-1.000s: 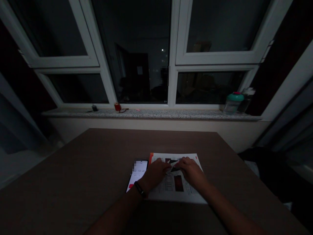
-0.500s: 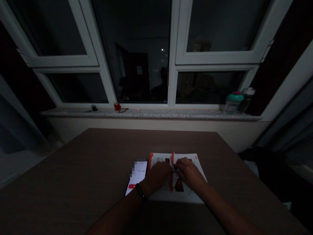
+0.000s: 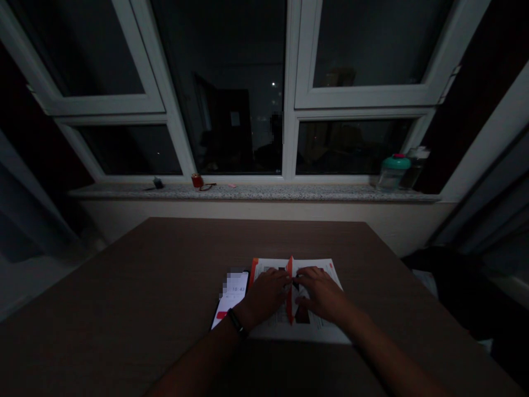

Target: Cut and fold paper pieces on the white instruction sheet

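Note:
A folded orange-and-white paper piece (image 3: 290, 310) stands as a narrow ridge on a white printed booklet (image 3: 289, 332) with orange edging. My left hand (image 3: 268, 291) is closed at the ridge's left side, its fingertips on the folded paper. On the other side, my right hand (image 3: 324, 295) lies over the booklet's right part, thumb and fingers apart, fingertips close to the ridge. Whether they touch it I cannot tell in the dim light. A dark band circles my left wrist.
A lit phone (image 3: 230, 298) lies left of the booklet on the brown table (image 3: 165, 275). On the stone sill (image 3: 264, 192) behind stand a red jar (image 3: 197, 180), a small dark bottle (image 3: 157, 182), a teal-lidded bottle (image 3: 394, 172) and a clear bottle (image 3: 416, 165).
My right hand's fingers have spread and loosened from the folded paper, the thumb coming away from the fingertips. My left hand stays at the ridge. The view has shifted slightly.

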`<state>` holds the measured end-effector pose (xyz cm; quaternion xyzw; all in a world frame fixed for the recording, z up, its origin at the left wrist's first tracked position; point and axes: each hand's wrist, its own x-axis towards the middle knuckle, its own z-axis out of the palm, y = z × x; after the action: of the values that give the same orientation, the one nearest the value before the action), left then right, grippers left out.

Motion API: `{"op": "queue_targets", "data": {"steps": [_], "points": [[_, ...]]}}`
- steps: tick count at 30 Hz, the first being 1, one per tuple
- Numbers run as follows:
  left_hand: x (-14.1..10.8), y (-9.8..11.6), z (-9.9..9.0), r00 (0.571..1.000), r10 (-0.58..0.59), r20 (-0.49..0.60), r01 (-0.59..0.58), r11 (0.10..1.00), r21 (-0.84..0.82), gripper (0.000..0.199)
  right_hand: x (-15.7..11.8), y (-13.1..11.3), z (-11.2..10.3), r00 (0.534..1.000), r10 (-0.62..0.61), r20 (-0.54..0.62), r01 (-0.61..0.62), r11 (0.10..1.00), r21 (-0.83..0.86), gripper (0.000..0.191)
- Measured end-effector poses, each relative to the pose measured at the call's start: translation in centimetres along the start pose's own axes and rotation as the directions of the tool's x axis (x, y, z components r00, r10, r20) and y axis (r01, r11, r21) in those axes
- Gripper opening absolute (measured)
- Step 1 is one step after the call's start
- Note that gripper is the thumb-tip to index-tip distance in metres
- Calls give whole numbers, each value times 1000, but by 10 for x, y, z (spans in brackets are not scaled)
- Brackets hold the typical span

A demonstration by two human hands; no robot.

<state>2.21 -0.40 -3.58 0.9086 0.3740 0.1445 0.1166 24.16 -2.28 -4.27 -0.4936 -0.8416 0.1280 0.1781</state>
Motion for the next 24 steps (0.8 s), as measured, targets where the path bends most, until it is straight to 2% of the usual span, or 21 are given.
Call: {"op": "queue_targets", "data": {"steps": [11,17,24], "points": [[-2,-1,-1,999,33,8,-33,999,-8,41,-6,2,-3,999,-19,27,19,1000,-11,54],[-3,-5,2,999,29,15,-29,1000,-3,41,-6,1,-3,997,7,82,-3,999,-42,57],[-4,-6,5,1000,11,-1,-11,1000,-8,45,-7,1,1,997,11,70,-7,999,-51,61]]}}
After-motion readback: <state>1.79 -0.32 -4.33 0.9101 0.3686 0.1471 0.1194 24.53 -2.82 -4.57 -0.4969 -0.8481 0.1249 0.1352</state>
